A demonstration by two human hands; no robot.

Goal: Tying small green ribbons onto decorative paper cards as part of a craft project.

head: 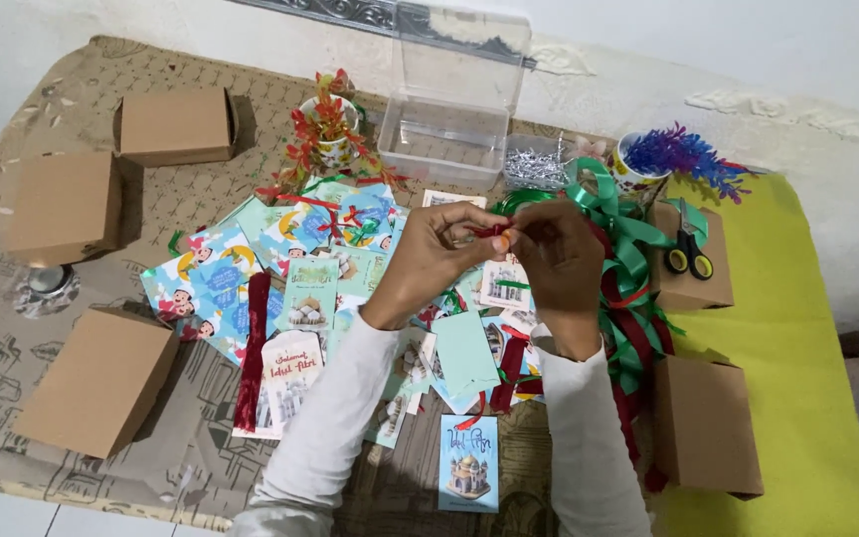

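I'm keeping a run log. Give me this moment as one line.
left hand: pinching red ribbon | right hand: pinching same ribbon | below: cards | near: scissors on box

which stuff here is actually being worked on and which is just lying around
In hand:
- small red ribbon piece, pinched between left hand and right hand

Lying about:
- printed cards spread on the table
- long red ribbon strip
- green ribbon pile
- scissors on a brown box
- brown boxes
- clear plastic container
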